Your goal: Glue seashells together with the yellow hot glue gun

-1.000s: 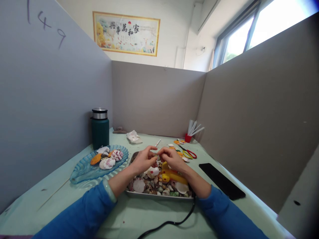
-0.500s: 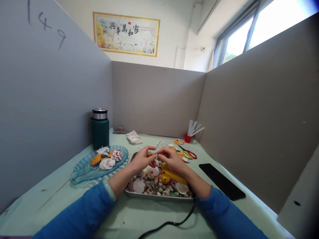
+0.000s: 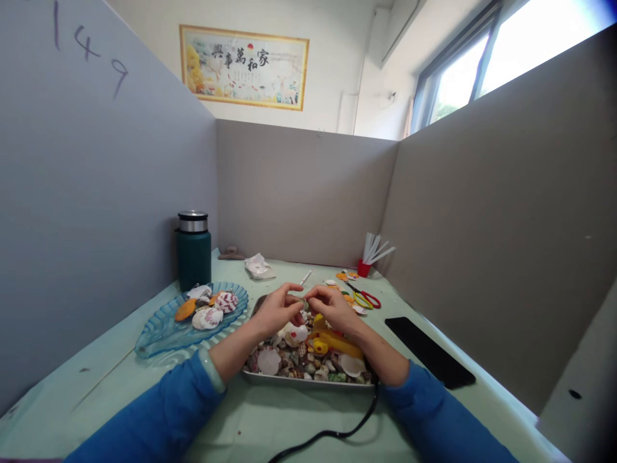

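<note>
My left hand (image 3: 276, 310) and my right hand (image 3: 331, 307) meet fingertip to fingertip above a metal tray (image 3: 308, 381) filled with several small seashells. Both hands pinch a tiny object between them, too small to name. A white shell (image 3: 295, 334) hangs or lies just under my left fingers. A yellow glue gun (image 3: 335, 342) lies in the tray under my right wrist, and its black cord (image 3: 332, 432) trails toward me.
A blue glass dish (image 3: 166, 323) with larger shells sits left of the tray. A dark green flask (image 3: 193, 249) stands behind it. Scissors (image 3: 364, 296), a red cup of white sticks (image 3: 367, 263) and a black phone (image 3: 429, 350) lie to the right. Grey partitions enclose the desk.
My hands stay pinched together above the tray, shifting only slightly up and back down. Nothing else has moved.
</note>
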`<state>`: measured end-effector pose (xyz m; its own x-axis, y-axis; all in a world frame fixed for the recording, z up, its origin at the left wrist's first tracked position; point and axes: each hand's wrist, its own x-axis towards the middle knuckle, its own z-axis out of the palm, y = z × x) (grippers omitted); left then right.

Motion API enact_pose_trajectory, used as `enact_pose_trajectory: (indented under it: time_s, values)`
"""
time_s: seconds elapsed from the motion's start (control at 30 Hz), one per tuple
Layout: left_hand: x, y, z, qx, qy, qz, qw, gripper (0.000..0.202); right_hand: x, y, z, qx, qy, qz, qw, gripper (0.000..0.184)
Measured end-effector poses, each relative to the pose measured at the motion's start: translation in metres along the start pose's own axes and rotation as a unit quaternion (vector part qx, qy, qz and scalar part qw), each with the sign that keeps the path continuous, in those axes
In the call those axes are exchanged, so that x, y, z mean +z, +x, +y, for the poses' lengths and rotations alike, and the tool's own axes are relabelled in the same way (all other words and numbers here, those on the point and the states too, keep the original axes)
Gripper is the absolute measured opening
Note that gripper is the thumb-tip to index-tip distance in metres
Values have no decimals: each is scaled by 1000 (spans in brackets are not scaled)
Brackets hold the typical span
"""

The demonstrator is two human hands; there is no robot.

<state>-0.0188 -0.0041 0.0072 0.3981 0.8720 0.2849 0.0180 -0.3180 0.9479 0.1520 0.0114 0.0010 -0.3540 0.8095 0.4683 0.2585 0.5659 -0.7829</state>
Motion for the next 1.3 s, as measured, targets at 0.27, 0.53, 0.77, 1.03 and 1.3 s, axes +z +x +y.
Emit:
enact_pose_trajectory:
  time_s: [0.27,0.53,0.77,1.03,1.3]
  values:
    - [-6,0,0,-42,-61,12,997,49,1,-4,-9,-63,-83,0,995,19]
    - [-5,-1,2,-43,-42,2,998,51,0,-5,-11,-103,-140,-7,985,17]
    - [-6,3,-2,-22,-4,54,998,44,-1,-3,-9,-108,-143,36,983,16]
    - [-7,4,-4,127,110,85,982,50,1,-2,-1,-81,-123,24,989,21]
    - [-8,4,-7,142,139,97,975,46,2,-2,-2,-58,-95,21,994,25]
